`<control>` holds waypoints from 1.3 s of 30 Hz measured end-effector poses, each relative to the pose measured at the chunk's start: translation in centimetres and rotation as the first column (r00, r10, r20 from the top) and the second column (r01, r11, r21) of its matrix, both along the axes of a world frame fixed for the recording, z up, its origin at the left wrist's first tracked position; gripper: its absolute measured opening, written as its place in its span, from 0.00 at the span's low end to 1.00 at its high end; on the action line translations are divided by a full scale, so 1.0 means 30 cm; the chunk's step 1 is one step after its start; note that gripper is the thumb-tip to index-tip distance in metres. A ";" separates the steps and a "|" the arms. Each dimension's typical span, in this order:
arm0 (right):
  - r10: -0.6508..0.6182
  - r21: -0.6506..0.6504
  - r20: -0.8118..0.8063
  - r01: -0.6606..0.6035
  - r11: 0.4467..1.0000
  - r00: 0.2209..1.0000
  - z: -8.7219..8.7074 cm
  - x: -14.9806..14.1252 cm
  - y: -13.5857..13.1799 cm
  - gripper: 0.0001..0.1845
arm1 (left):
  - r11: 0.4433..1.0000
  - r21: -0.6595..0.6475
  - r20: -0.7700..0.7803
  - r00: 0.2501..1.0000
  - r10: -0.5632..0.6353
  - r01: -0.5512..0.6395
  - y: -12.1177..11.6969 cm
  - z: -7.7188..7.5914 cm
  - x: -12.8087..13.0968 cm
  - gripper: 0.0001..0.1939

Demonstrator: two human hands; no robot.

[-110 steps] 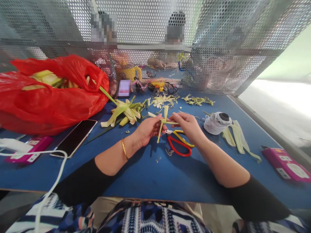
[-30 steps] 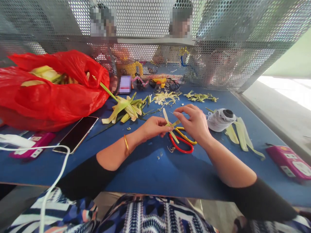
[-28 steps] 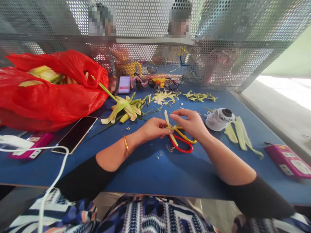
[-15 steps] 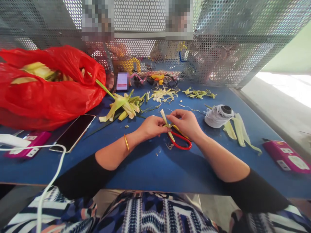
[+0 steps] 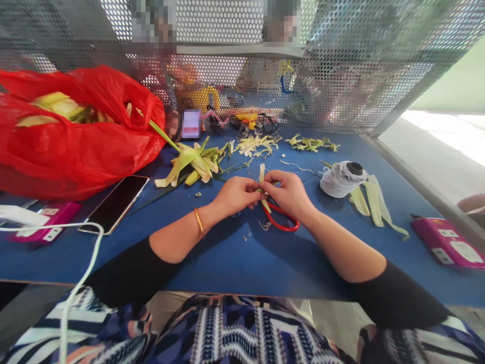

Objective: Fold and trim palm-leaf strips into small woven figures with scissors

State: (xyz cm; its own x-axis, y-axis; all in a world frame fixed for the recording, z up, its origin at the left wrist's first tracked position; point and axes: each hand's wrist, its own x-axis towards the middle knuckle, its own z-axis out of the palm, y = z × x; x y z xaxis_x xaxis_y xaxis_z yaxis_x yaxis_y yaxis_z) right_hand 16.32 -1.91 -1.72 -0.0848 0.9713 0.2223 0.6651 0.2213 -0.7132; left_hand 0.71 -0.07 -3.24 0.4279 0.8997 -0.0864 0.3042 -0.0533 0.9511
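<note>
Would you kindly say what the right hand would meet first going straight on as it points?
The right hand would probably meet the left hand, at the pale leaf strip; exact depth is unclear.

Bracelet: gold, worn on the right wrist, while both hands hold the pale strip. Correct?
Wrong wrist: the head view shows the gold bracelet on the left wrist. The left hand and right hand do both hold the pale strip.

Bright light glares on the pale grey surface (image 5: 441, 126) at upper right; soft shadows cross the flat blue desk (image 5: 223, 268); edges stretch.
</note>
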 end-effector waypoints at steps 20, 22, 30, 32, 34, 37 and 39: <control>0.059 -0.161 -0.336 -0.119 0.980 0.940 -0.015 0.018 0.024 0.08 | 1.000 0.006 -0.015 1.000 0.000 0.000 0.015 0.018 -0.016 0.12; 0.058 -0.157 -0.317 -0.113 0.981 0.947 -0.018 0.011 0.020 0.09 | 1.000 0.010 -0.040 0.999 -0.013 0.014 0.018 0.010 -0.018 0.11; -0.005 -0.190 -0.298 -0.054 0.980 0.955 -0.007 0.000 0.012 0.06 | 0.996 0.080 -0.069 0.997 -0.039 0.045 0.023 -0.014 -0.016 0.07; -0.012 -0.193 -0.273 -0.043 0.980 0.962 -0.003 -0.001 0.010 0.05 | 0.994 0.093 -0.082 0.996 -0.040 0.048 0.021 -0.014 -0.017 0.08; 0.000 -0.191 -0.228 -0.045 0.981 0.974 -0.004 -0.003 0.008 0.07 | 0.995 0.086 -0.091 0.995 -0.046 0.054 0.019 -0.011 -0.018 0.09; 0.011 -0.150 -0.138 -0.031 0.988 0.990 -0.012 -0.006 0.004 0.10 | 0.994 0.095 -0.118 0.992 -0.041 0.053 0.016 -0.008 -0.019 0.09; -0.007 -0.120 -0.095 -0.005 0.993 0.995 -0.017 -0.007 0.002 0.09 | 0.992 0.115 -0.127 0.991 -0.036 0.051 0.017 -0.009 -0.018 0.10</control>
State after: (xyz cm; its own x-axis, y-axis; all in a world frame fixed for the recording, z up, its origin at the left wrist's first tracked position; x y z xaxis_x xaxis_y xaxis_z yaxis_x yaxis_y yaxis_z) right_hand 16.12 -1.84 -2.24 -0.0680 0.9915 0.1107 0.5934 0.1294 -0.7944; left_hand 0.18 0.43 -3.52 0.4598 0.8873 -0.0358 0.4147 -0.1788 0.8922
